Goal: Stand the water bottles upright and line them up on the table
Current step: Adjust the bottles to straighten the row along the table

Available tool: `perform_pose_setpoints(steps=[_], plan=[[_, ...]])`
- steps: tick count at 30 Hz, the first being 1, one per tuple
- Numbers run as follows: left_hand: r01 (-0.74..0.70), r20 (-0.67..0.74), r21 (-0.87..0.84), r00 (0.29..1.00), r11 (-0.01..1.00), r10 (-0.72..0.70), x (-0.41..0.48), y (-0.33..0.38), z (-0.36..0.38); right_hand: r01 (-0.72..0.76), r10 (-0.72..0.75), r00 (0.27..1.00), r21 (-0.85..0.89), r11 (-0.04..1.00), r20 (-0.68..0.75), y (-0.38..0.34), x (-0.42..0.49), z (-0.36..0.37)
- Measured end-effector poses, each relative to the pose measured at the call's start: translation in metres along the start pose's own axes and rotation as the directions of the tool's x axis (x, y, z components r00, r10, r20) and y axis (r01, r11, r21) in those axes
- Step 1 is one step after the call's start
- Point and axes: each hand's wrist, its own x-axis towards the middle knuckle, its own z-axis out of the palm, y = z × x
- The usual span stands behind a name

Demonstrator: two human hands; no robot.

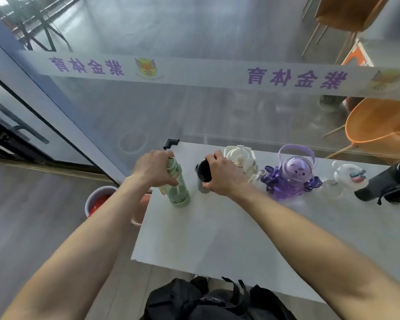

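A black bag [215, 301] sits below the near edge of the white table [217, 234]. Both bare forearms reach over that edge toward the far left corner. The left hand [154, 168] is closed around the neck and cap of the green bottle [177, 185], fingers wrapped over the top, thumb on the near side; this bottle stands upright close to the left edge, translucent pale green with a matching base. The right hand [224, 175] grasps the grey bottle [203, 176] just beside it, fingers curled over its black lid, thumb pressed against the grey body; it stands upright or nearly so. Along the far edge, running rightward, stand a cream bottle [240, 161] touching the right hand's knuckles, a purple bottle [291, 175] with a domed lid, carry handle and strap, and a clear bottle [345, 176] with a white top. A black object [388, 183] lies at the far right edge. Below the left edge sit a red-filled bucket [98, 200] and a pink bucket [141, 211].
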Motion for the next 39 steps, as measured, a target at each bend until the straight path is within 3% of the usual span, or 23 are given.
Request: perform_pose_setpoints(steps=[7,14,20,39], plan=[[-0.117,-0.096,0.029,0.988,0.993,0.119,0.056,-0.024,-0.019,-0.13,0.13,0.991,0.006,0.991,0.032,-0.021,0.048,0.008],[-0.232,-0.076,0.046,0.969,0.972,0.235,0.082,-0.024,-0.012,-0.18,0.18,0.983,0.014,0.984,0.026,-0.024,0.07,0.012],[-0.247,-0.056,0.042,0.967,0.968,0.249,0.095,-0.036,-0.015,-0.221,0.222,0.975,-0.015,0.975,0.022,-0.023,0.074,0.009],[-0.345,-0.023,0.063,0.938,0.937,0.347,0.102,-0.04,-0.016,-0.191,0.192,0.981,-0.068,0.979,0.0,-0.024,0.076,0.006]])
